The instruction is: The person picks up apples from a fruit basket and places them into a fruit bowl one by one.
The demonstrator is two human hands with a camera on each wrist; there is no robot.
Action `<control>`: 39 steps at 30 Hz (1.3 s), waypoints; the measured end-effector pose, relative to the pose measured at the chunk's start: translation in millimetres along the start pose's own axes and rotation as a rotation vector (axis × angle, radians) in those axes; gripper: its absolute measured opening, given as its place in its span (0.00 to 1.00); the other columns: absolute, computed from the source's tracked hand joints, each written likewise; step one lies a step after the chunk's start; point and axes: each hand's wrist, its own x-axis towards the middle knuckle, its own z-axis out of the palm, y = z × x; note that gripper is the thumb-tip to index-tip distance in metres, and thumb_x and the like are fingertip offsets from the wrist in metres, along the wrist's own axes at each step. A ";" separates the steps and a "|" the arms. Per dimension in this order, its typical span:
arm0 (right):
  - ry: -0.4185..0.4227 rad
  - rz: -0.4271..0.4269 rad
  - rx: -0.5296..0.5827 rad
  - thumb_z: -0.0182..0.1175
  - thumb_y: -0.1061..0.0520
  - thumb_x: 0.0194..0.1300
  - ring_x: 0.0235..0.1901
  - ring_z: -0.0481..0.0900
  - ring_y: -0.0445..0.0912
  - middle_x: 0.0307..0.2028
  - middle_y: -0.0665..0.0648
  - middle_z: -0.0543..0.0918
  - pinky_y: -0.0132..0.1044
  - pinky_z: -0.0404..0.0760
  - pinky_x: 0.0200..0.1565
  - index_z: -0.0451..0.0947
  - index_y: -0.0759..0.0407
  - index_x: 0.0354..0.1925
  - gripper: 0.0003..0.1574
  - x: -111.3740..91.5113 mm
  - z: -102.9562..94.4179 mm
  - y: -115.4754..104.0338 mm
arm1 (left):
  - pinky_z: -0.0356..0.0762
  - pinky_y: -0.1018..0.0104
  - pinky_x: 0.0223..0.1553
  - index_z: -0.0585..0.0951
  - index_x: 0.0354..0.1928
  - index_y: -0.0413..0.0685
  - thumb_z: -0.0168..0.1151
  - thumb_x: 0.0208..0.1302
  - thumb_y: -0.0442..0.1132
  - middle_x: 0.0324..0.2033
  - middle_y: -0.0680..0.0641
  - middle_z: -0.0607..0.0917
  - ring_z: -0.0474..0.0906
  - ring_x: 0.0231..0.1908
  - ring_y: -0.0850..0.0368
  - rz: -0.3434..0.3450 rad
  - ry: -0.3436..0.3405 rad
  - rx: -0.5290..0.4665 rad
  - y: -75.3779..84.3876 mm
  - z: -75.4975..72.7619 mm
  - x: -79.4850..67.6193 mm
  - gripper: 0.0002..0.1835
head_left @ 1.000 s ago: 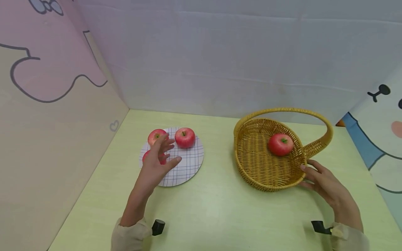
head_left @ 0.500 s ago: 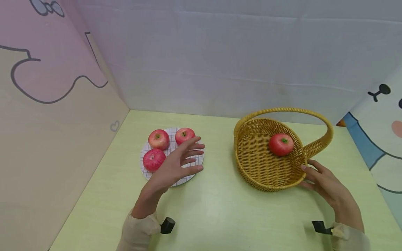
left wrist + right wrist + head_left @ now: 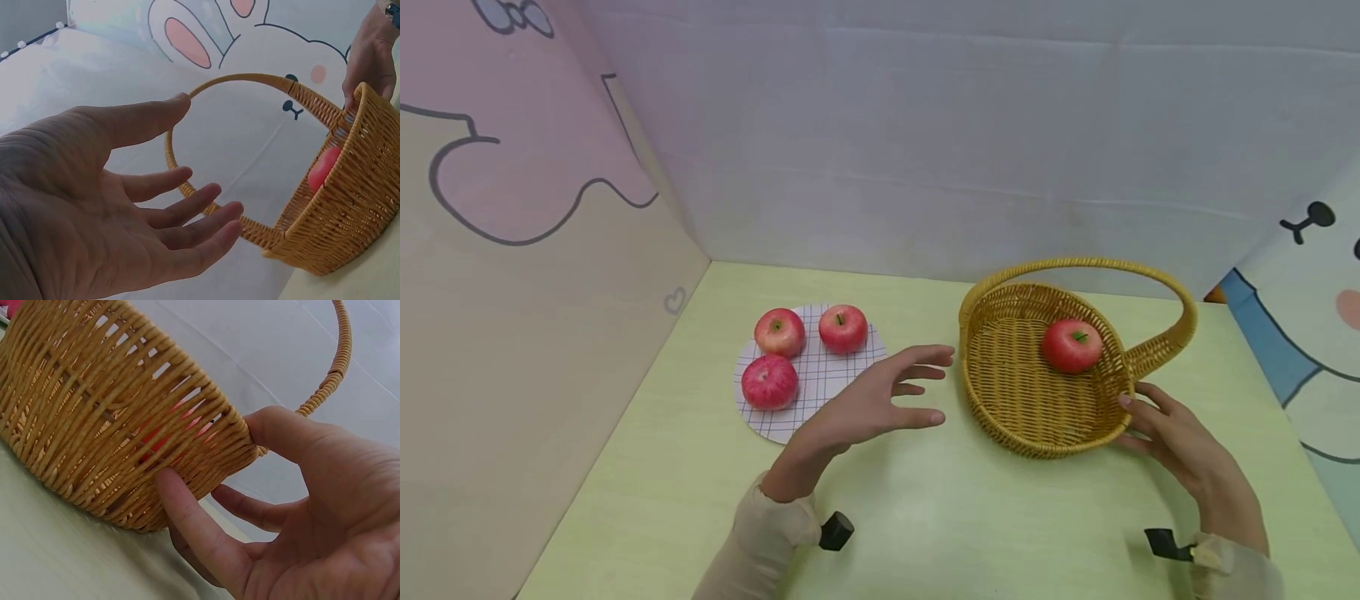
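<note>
In the head view my left hand (image 3: 876, 400) hovers between the plate and the wicker basket, its thumb and fingers spread with nothing between them. The left wrist view shows the same empty palm (image 3: 106, 212) in front of the basket's arched handle (image 3: 250, 78). My right hand (image 3: 1183, 442) holds the yellow-brown basket (image 3: 1022, 396) at its right side. Seen from the right wrist, the thumb (image 3: 275, 428) hooks at the rim and fingertips lie against the woven outer wall (image 3: 94, 419). One red apple (image 3: 1072, 346) sits inside the basket.
At the left a round plate (image 3: 827, 392) with a blue grid bears three red apples, among them one (image 3: 770, 382) at its near left. Both stand on a pale yellow-green table (image 3: 940, 517). A white cloth wall (image 3: 925, 150) closes the back; printed panels flank the sides.
My left hand has moved right, from over the apples on the plate to near the basket's left side, staying empty. The right hand and the basket have not visibly moved.
</note>
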 end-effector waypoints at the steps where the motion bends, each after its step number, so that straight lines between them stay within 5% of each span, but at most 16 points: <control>1: 0.001 0.004 0.001 0.50 0.51 0.83 0.48 0.86 0.32 0.49 0.32 0.80 0.36 0.89 0.47 0.34 0.62 0.81 0.46 0.2 0.0 -0.1 | 0.73 0.52 0.71 0.67 0.77 0.59 0.72 0.67 0.38 0.74 0.55 0.72 0.70 0.73 0.51 -0.001 -0.004 0.000 0.2 1.8 3.0 0.39; 13: 0.004 0.014 -0.012 0.50 0.50 0.83 0.47 0.85 0.32 0.48 0.31 0.79 0.36 0.89 0.47 0.30 0.63 0.82 0.50 2.2 0.4 -3.2 | 0.72 0.54 0.73 0.64 0.79 0.57 0.72 0.66 0.40 0.75 0.55 0.71 0.69 0.74 0.55 0.019 -0.037 0.027 13.8 25.8 51.0 0.41; 22: -0.009 0.004 0.007 0.49 0.51 0.83 0.48 0.86 0.32 0.49 0.31 0.80 0.36 0.90 0.47 0.33 0.62 0.81 0.47 2.9 0.2 -0.9 | 0.75 0.57 0.70 0.66 0.78 0.57 0.71 0.67 0.36 0.73 0.52 0.73 0.74 0.69 0.55 0.057 0.027 -0.093 7.7 45.6 93.4 0.40; 28: 0.006 0.027 -0.013 0.50 0.49 0.83 0.47 0.85 0.31 0.48 0.30 0.78 0.37 0.90 0.48 0.30 0.62 0.82 0.50 4.5 -0.1 -0.5 | 0.77 0.66 0.66 0.67 0.78 0.59 0.73 0.66 0.39 0.71 0.51 0.75 0.75 0.68 0.57 0.022 0.075 0.017 13.3 55.1 115.5 0.40; 34: 0.010 0.040 -0.015 0.50 0.49 0.83 0.48 0.85 0.31 0.48 0.32 0.76 0.37 0.89 0.49 0.29 0.61 0.82 0.51 4.4 -1.5 0.8 | 0.81 0.67 0.59 0.68 0.77 0.56 0.74 0.65 0.41 0.72 0.47 0.75 0.73 0.71 0.46 -0.034 0.091 0.092 15.6 63.4 144.7 0.40; 39: 0.002 0.027 0.011 0.50 0.50 0.83 0.48 0.85 0.31 0.49 0.32 0.77 0.37 0.89 0.48 0.30 0.62 0.82 0.49 3.2 -1.7 2.3 | 0.80 0.65 0.60 0.67 0.78 0.55 0.74 0.65 0.41 0.73 0.46 0.74 0.72 0.72 0.46 -0.101 0.083 0.101 13.4 69.8 167.0 0.40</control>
